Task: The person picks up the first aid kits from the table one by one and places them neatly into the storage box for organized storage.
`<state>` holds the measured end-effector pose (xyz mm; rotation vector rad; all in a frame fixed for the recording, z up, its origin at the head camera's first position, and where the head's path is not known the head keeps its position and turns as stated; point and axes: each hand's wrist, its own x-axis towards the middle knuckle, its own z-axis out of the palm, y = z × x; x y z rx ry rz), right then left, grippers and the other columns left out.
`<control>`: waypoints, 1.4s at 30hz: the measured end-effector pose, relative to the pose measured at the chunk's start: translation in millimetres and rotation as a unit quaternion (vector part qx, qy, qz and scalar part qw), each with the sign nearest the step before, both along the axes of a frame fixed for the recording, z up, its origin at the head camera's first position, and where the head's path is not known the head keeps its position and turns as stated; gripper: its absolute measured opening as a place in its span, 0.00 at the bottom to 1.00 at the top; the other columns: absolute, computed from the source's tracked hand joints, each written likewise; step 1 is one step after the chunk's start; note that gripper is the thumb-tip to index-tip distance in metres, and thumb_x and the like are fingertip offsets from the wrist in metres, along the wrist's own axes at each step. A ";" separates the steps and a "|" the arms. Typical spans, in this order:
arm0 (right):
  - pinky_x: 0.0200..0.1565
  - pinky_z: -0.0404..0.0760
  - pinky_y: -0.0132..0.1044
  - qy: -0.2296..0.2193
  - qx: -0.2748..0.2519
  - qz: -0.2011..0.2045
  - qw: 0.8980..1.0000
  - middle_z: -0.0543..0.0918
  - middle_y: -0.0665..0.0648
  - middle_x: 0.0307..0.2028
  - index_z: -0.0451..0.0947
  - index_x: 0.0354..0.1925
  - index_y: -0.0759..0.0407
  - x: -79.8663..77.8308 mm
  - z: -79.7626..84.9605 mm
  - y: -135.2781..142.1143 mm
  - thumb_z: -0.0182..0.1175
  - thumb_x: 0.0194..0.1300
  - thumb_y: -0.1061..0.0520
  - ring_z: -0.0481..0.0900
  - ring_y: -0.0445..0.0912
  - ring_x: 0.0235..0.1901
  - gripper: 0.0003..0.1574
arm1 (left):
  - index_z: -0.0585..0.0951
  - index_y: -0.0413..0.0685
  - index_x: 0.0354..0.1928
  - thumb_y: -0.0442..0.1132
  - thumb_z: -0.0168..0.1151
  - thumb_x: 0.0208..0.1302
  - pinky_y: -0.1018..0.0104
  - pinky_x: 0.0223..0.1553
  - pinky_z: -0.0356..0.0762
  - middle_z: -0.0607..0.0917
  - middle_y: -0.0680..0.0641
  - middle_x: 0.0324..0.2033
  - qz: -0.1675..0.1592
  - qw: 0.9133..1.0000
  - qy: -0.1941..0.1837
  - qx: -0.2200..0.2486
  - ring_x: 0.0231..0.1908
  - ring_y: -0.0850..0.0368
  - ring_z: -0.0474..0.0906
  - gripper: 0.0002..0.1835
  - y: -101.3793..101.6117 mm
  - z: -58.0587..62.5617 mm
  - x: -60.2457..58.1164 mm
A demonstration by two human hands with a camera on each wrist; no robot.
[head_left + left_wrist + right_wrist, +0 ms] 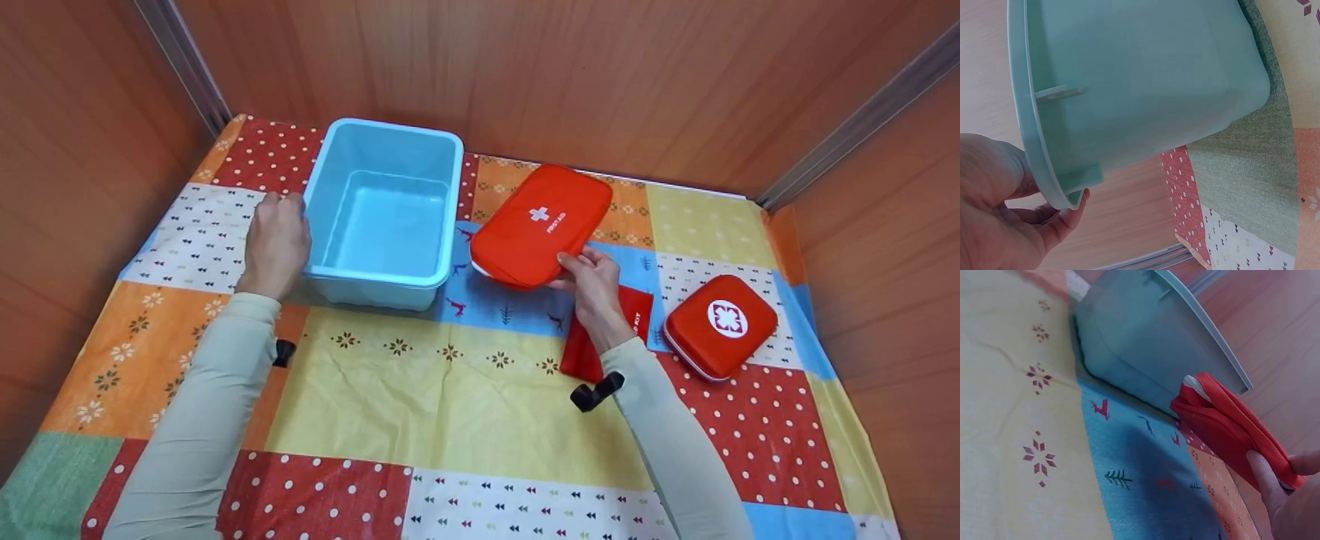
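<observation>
A light blue plastic tub (pixel 375 281) stands at the back left of the table. My left hand (pixel 277 238) grips its left rim; in the left wrist view the fingers (pixel 1064 225) curl under the rim's edge. To the tub's right, a flat red first aid pouch (pixel 544 225) with a white cross and lettering is held by its near right corner, pinched between my right hand's (pixel 596 289) thumb and fingers. The right wrist view shows the pouch (pixel 1224 422) raised over the cloth, a shadow below it. Partly hidden under my right hand lies another red pouch (pixel 581 352).
A red hard-shell case (pixel 720 328) with a round white emblem lies at the right. Patchwork cloth (pixel 450 397) covers the table. Wood-grain panels (pixel 525 75) rise at the back and both sides.
</observation>
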<state>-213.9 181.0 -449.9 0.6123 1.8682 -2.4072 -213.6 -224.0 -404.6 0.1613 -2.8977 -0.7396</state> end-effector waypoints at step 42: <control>0.37 0.86 0.38 0.038 -0.002 0.009 0.999 0.84 0.60 0.53 0.74 0.58 0.60 0.5 49.0 1.6 0.65 0.64 0.60 0.88 0.51 0.42 0.25 | 0.72 0.26 0.60 0.32 0.54 0.71 0.37 0.56 0.72 0.76 0.25 0.49 0.002 1.000 0.009 0.004 0.58 0.28 0.74 0.20 1.7 -1.1 -0.3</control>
